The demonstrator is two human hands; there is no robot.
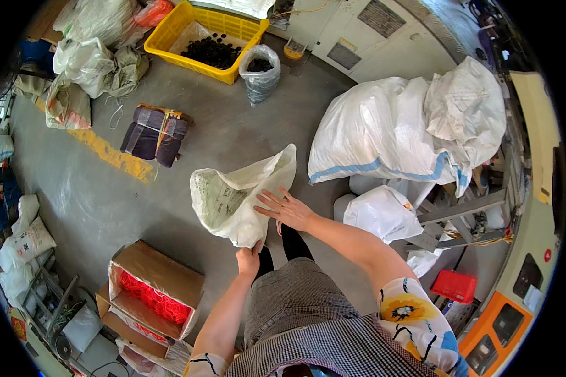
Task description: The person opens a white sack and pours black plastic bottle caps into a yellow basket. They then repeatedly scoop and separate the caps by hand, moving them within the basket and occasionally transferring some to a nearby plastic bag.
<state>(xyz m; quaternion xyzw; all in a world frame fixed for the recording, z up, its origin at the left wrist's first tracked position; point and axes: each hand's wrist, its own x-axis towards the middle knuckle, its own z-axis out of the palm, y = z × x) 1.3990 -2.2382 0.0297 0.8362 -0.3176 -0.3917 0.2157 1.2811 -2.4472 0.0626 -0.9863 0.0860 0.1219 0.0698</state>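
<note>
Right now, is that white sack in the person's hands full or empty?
Empty, it seems: the white sack hangs limp and crumpled, mouth gaping, nothing visible inside.

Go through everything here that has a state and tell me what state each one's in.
White woven plastic sack: mouth open, held off the floor.
Left hand: gripping the sack's bottom edge.
Right hand: flat, fingers spread on the sack.
Brown cardboard box: flaps open, red contents showing.
Yellow plastic crate: partly filled with black pieces.
Clear plastic bag: upright, open.
</note>
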